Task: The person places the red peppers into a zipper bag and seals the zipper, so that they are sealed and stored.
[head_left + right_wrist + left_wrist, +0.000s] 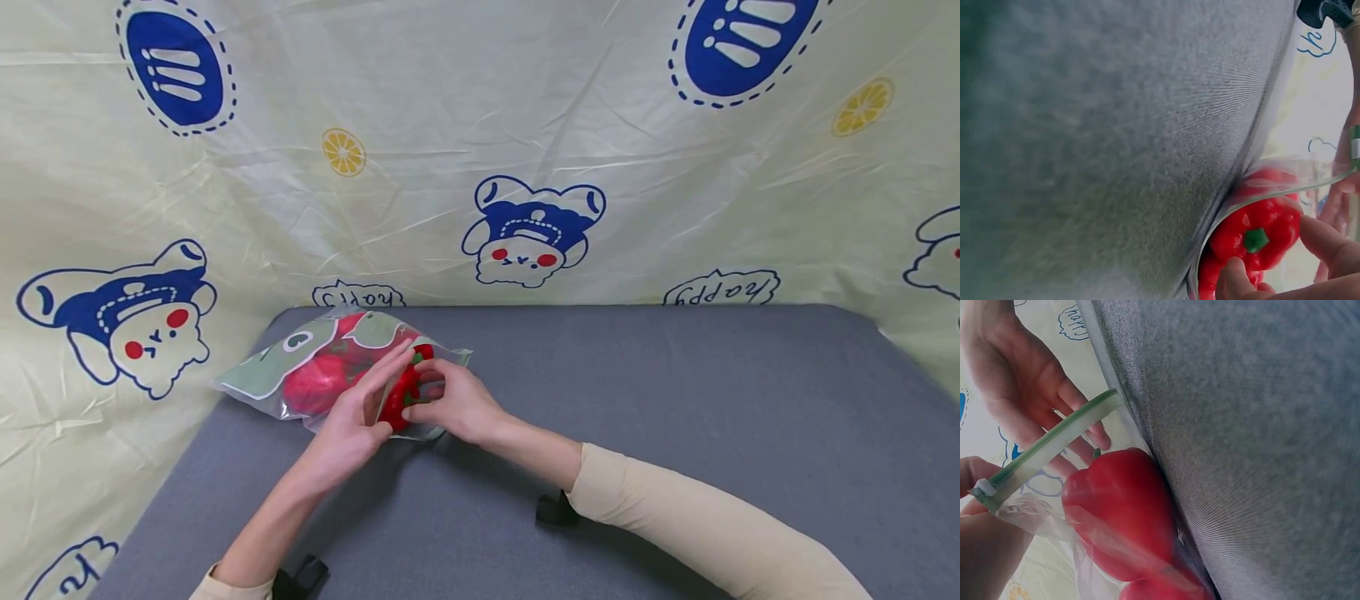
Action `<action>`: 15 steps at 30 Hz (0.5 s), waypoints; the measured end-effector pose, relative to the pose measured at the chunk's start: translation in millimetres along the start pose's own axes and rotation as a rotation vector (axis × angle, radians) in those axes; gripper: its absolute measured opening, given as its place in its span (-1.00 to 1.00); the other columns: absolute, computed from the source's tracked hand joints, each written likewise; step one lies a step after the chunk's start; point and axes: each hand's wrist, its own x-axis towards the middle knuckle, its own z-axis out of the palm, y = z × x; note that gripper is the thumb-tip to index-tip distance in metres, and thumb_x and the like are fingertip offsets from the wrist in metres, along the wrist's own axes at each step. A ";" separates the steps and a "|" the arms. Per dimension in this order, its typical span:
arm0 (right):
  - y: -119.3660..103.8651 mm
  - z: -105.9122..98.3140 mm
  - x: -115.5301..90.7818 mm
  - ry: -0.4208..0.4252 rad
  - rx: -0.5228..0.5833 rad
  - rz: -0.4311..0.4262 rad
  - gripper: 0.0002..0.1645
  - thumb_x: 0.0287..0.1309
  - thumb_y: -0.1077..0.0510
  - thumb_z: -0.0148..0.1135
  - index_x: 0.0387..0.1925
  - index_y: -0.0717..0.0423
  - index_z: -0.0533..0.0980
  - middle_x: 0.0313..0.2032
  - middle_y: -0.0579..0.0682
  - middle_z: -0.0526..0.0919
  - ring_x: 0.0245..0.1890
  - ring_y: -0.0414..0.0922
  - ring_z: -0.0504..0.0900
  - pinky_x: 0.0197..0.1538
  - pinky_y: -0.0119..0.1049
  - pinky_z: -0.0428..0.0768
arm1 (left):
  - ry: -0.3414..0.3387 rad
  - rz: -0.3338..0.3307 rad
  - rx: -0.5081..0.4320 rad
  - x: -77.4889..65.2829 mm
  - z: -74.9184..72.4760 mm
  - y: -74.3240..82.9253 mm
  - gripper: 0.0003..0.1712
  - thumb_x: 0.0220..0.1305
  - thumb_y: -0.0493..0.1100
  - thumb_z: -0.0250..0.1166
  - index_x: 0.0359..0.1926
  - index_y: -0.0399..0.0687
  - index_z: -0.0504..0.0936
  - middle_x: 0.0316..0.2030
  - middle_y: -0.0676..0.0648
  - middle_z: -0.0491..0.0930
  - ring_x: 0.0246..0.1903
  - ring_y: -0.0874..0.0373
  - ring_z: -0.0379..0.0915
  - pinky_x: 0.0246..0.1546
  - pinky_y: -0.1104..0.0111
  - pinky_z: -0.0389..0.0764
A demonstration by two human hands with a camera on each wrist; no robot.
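A clear zip bag (300, 367) with green print lies on its side at the table's left. Red bell peppers (322, 383) show through its plastic. At its mouth is a glossy red bell pepper (1282, 225), its green stem facing out. My left hand (352, 421) is at the bag's rim, where thumb and finger pinch the end of the green zip strip (1054, 440). My right hand (461, 400) is at the mouth, its thumb and fingers spread beside the pepper and the palm bare. Another red pepper (1163, 587) sits deeper inside. The hands hide part of the mouth.
The grey cloth-covered table (675, 400) stretches off to the right. Behind it and on the left hangs a pale printed sheet (420, 225). Black wrist mounts (557, 510) hang below both forearms.
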 end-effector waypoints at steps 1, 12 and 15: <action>-0.4 -1.8 -1.8 -0.003 0.005 0.002 -0.29 0.06 0.13 0.46 0.25 0.08 0.41 0.18 0.06 0.52 0.10 0.07 0.54 0.06 -0.10 0.61 | -0.002 -0.002 -0.002 -0.2 0.0 0.0 0.09 0.00 -0.68 0.16 0.51 0.15 0.18 0.49 0.15 0.04 0.45 0.10 -0.10 0.13 0.05 0.49; 1.2 -21.4 -23.8 -0.005 0.050 -0.029 -0.32 0.11 0.09 0.42 0.26 0.06 0.43 0.22 0.06 0.49 0.12 0.06 0.52 0.01 -0.11 0.62 | 0.003 -0.017 -0.004 -0.8 -0.3 -0.1 0.10 -0.01 -0.66 0.19 0.50 0.20 0.19 0.48 0.16 0.04 0.45 0.10 -0.11 0.16 -0.07 0.42; 2.8 -26.5 -29.5 -0.003 0.061 -0.037 -0.37 0.11 0.09 0.42 0.23 0.02 0.46 0.20 0.06 0.50 0.11 0.05 0.52 0.01 -0.12 0.62 | 0.005 -0.015 0.011 -0.9 0.1 0.2 0.10 -0.02 -0.66 0.20 0.50 0.18 0.20 0.48 0.15 0.04 0.45 0.10 -0.11 0.14 -0.07 0.44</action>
